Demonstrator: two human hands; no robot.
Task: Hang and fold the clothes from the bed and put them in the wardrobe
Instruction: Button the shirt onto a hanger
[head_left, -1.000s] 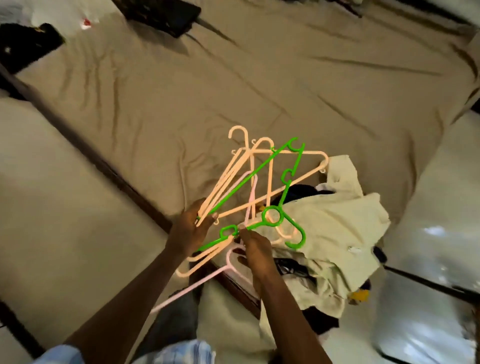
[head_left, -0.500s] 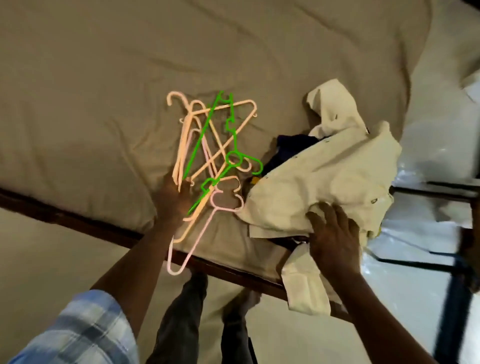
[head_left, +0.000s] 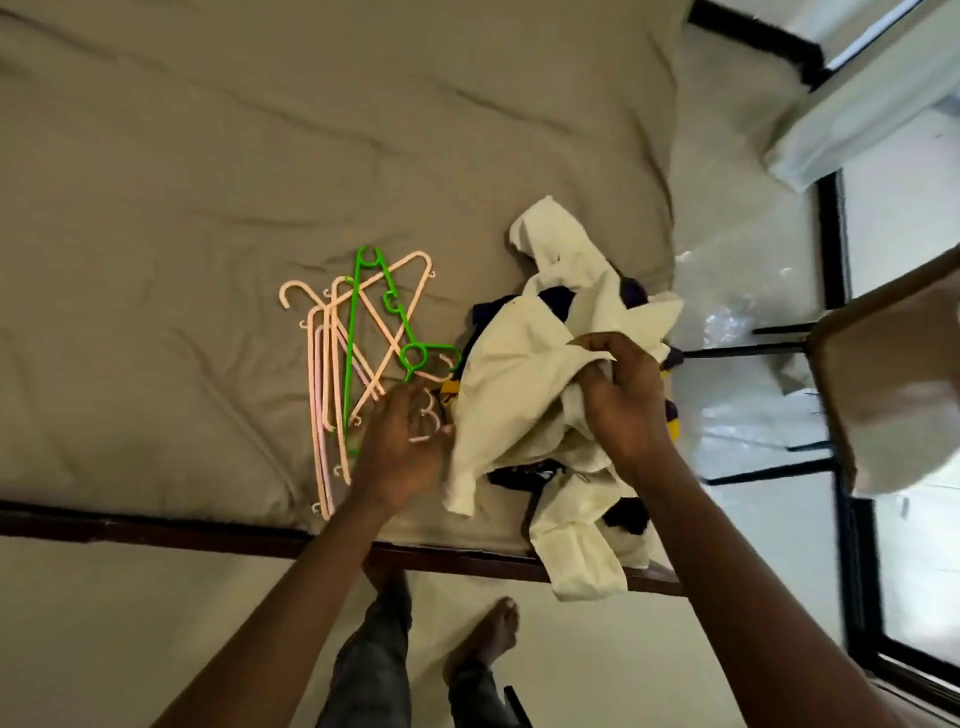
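Note:
A cream shirt (head_left: 524, 374) lies crumpled over dark clothes (head_left: 556, 301) near the bed's front right corner. My right hand (head_left: 623, 400) grips a fold of the cream shirt and lifts it a little. To its left, a bundle of peach and pink hangers (head_left: 327, 374) with a green hanger (head_left: 363, 322) lies flat on the tan sheet (head_left: 260, 156). My left hand (head_left: 405, 447) hovers with relaxed fingers at the hangers' hook ends, beside the shirt's left edge, holding nothing.
The bed's dark wooden rail (head_left: 156, 525) runs along the front. My legs and a bare foot (head_left: 488, 644) stand on the pale floor below it. A wooden chair (head_left: 893, 395) and a black window frame (head_left: 836, 260) are at the right.
My left hand has let go of the hangers, which now lie flat on the bed. My right hand moved up the cream shirt and took hold of a fold.

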